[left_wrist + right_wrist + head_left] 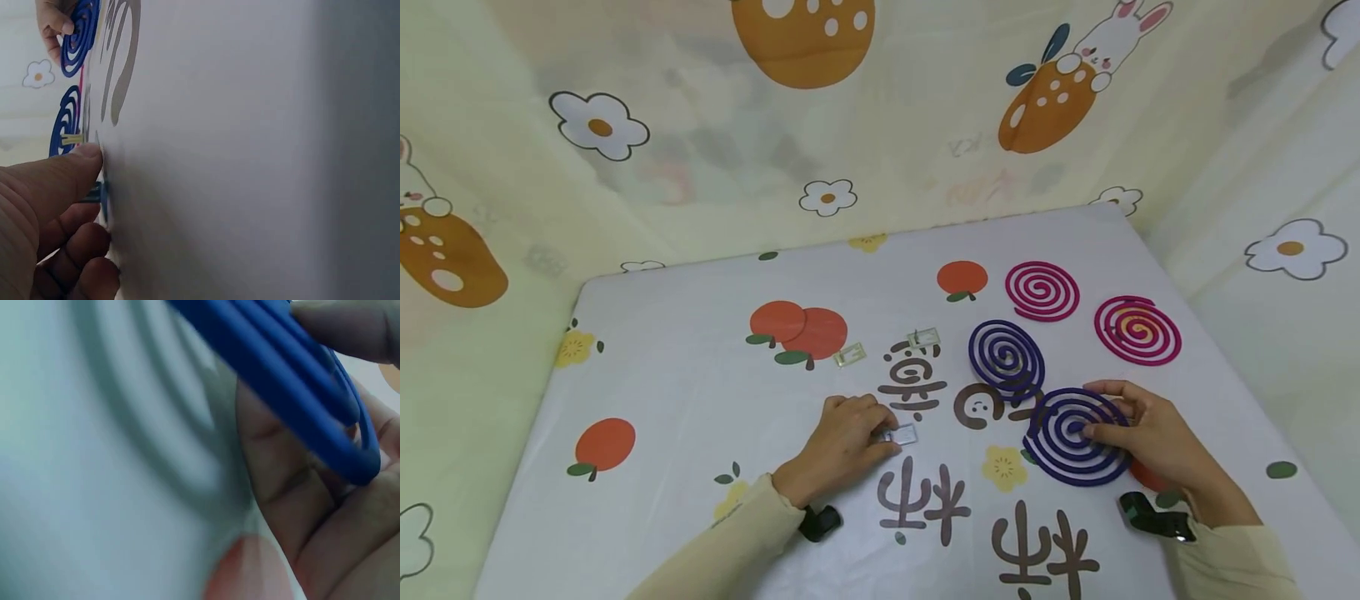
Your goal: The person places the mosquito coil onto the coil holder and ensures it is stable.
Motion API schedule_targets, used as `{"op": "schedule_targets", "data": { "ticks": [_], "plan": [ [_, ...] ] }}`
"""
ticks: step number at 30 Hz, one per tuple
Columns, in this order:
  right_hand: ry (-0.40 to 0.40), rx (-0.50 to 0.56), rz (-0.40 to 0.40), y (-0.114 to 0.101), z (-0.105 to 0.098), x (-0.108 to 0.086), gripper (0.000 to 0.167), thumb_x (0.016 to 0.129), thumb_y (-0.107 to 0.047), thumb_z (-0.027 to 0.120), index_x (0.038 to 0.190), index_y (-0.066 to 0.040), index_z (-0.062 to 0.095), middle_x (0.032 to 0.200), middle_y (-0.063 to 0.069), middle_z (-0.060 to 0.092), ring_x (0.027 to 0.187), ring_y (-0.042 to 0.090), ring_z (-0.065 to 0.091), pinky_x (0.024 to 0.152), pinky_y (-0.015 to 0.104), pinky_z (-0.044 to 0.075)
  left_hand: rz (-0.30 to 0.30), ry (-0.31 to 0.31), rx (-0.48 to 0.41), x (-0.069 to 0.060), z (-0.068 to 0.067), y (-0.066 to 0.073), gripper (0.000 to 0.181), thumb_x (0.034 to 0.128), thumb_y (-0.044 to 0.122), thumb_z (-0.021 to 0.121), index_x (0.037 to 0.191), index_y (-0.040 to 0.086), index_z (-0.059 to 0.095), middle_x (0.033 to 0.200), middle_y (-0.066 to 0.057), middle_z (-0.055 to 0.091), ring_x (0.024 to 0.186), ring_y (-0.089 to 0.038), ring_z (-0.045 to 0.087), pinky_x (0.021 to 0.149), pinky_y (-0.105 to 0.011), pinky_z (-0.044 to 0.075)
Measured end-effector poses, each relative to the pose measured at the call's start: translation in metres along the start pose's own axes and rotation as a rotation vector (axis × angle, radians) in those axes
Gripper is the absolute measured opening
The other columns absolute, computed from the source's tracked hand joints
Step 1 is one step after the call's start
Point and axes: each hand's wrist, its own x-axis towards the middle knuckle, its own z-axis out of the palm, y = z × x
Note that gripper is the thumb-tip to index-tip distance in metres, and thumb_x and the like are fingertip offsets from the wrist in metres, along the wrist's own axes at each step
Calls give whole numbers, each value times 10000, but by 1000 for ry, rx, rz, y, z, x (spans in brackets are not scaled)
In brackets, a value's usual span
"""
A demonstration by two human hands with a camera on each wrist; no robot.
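Note:
In the head view my right hand [1157, 429] holds a dark blue mosquito coil [1078, 437] by its right side, thumb on top near the centre. The right wrist view shows this coil [300, 394] lifted off the cloth, with fingers beneath it. My left hand [850, 437] pinches a small metal coil stand [904, 434] at the cloth between thumb and fingers. Up close in the left wrist view, the stand [94, 194] is partly hidden by the thumb. A second blue mosquito coil [1006, 358] lies just beyond the held one.
Two pink mosquito coils [1042, 291] [1138, 331] lie at the back right of the table [670, 358]; the right one has something yellowish at its centre. Two more small stands [850, 355] [923, 337] lie beyond my left hand. A patterned curtain [700, 183] hangs behind the table.

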Motion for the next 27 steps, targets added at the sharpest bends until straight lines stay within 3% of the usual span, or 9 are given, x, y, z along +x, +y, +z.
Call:
{"op": "schedule_targets", "data": {
  "ticks": [5,8,13,17,27],
  "plan": [
    [-57,281,-45,1,11,-3,463,906,85,736,1312,-110,626,1006,-17,780,855,96,737,720,234,596,17,-9,36,-5,-7,-3,292,860,319,867,1061,154,733,938,55,651,901,-134,596,935,-418,452],
    [-86,375,-60,-1,18,-4,484,904,116,718,1301,-152,650,1028,0,780,873,92,740,730,233,598,47,-14,83,-12,-12,-7,324,871,357,851,1088,150,729,1029,30,652,951,-176,589,926,-418,480],
    [-103,394,-32,-9,29,-3,458,916,77,729,1325,-107,639,1045,37,788,885,120,755,743,255,609,101,-58,130,-25,-18,-10,370,915,427,792,1178,173,737,1302,-60,633,1183,-275,579,1004,-486,479],
    [-120,415,-1,-13,37,0,449,918,55,740,1332,-71,623,1040,59,790,890,139,762,752,264,611,112,-127,171,-31,-18,-11,478,943,490,736,1331,213,697,1519,-124,532,1407,-340,474,1112,-572,410],
    [-150,412,8,-20,55,7,478,926,28,742,1372,24,569,1007,40,780,768,143,738,692,280,613,151,-179,199,-33,-14,-9,576,968,555,669,1467,273,616,1636,-137,413,1505,-400,364,1161,-671,312]
  ]
}}
